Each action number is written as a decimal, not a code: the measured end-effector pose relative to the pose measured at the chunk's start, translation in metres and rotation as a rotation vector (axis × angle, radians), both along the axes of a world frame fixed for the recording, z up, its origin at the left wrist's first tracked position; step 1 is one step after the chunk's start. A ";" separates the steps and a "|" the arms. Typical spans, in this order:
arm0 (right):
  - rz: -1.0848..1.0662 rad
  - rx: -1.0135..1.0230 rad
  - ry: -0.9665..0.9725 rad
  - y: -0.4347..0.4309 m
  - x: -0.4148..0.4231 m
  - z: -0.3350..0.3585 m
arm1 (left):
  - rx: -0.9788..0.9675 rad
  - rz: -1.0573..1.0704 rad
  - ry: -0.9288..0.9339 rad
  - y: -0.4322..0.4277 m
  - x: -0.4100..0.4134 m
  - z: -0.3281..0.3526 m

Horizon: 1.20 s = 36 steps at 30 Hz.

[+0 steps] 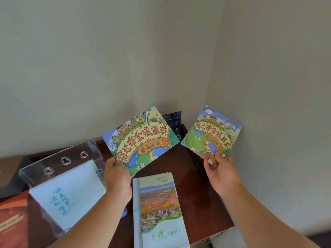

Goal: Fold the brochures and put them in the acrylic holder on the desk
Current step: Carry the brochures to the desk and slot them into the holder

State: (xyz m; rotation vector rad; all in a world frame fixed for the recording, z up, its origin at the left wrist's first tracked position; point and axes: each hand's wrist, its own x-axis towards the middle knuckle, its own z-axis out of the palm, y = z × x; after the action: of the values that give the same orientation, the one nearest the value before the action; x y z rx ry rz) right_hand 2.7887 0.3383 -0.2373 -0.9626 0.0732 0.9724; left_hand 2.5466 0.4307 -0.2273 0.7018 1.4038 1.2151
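Matching cartoon-map brochures [141, 138], brightly coloured

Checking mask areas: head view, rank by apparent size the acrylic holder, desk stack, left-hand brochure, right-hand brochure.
1. acrylic holder
2. desk stack and left-hand brochure: too alike to rank
3. right-hand brochure

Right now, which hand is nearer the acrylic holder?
Left. The left hand is just right of the acrylic holder; the right hand is farther right, past the brochure stack.
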 end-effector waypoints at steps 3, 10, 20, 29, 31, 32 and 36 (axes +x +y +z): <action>-0.012 -0.008 0.006 0.004 -0.003 0.000 | -0.003 -0.004 0.023 0.001 -0.001 0.001; -0.025 -0.025 0.020 0.008 -0.007 -0.002 | -0.037 0.013 -0.026 0.001 -0.001 0.001; -0.023 0.007 0.107 0.014 -0.009 -0.005 | -0.134 -0.003 -0.170 0.001 0.008 0.006; -0.034 0.004 0.120 0.016 -0.011 -0.007 | -0.220 0.015 -0.271 0.000 0.009 0.009; -0.037 0.004 0.120 0.017 -0.011 -0.007 | -0.229 0.023 -0.289 0.001 0.009 0.009; -0.037 0.004 0.120 0.018 -0.012 -0.006 | -0.236 0.026 -0.295 0.002 0.008 0.008; -0.038 0.009 0.122 0.018 -0.013 -0.006 | -0.255 0.017 -0.327 0.006 0.003 0.003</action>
State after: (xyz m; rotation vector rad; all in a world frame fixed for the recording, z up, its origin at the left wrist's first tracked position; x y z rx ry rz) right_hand 2.7760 0.3565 -0.2432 -0.8898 0.1883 0.9950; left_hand 2.5498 0.4365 -0.2247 0.2994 1.2608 1.0830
